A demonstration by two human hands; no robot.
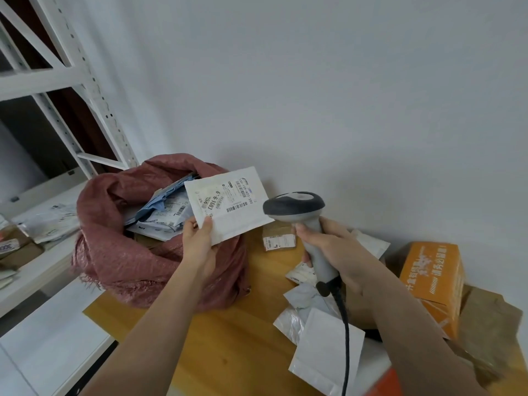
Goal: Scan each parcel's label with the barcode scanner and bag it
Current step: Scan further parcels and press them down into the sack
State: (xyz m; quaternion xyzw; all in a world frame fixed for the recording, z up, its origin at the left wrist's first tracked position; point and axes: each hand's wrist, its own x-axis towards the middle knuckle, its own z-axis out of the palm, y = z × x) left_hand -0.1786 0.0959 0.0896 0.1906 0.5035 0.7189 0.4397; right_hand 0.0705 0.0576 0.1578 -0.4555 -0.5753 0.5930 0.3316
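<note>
Head view.

Item: white mailer parcel [228, 204], flat, label [225, 195] facing up toward camera, held in air above the mouth of the pink woven sack [128, 252]. Pinched at lower left corner by left hand [200, 244], thumb on top, other fingers hidden beneath.

Item: barcode scanner [303, 221], grey, corded, gripped round the handle by right hand [334, 252], fingers curled about it; head just beside the parcel's right edge, pointed toward the label.

Handling, judged: light, thin, semi-stiff padded envelope; likely to droop or twist when held by one corner; smooth skin may slip. Best held at a bare margin, clear of the barcodes.

Sack: open, standing on wooden table [228, 338], already holding several labelled parcels [163, 212].

Surroundings: loose mailers [323, 347] and an orange box [431, 281] crowding the table's right side; white shelving [43, 81] at left; wall close behind.

Room, judged: open air between parcel and sack mouth, a short drop; scanner cord trailing over the loose mailers, liable to snag.
</note>
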